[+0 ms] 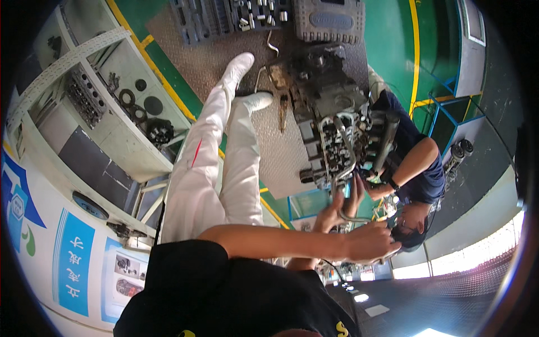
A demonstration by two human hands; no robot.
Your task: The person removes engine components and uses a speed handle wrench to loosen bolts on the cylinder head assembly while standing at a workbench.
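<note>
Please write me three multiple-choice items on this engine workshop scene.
1. Where does the open grey plastic socket case lie?
A. On the grey chequered floor plate beyond the dark metal engine
B. On the white shelf
C. On the engine

2. What colour are the trousers of the person standing by the engine?
A. Blue
B. White
C. Black

3. What is the camera wearer's upper hand doing?
A. Lying flat on the floor
B. Holding a hammer
C. Curling its fingers round a bent metal tube

Answers: A, the case sits on the plate at the top of the view; B, both legs are white; C, the fingers wrap the tube at the engine.
</note>
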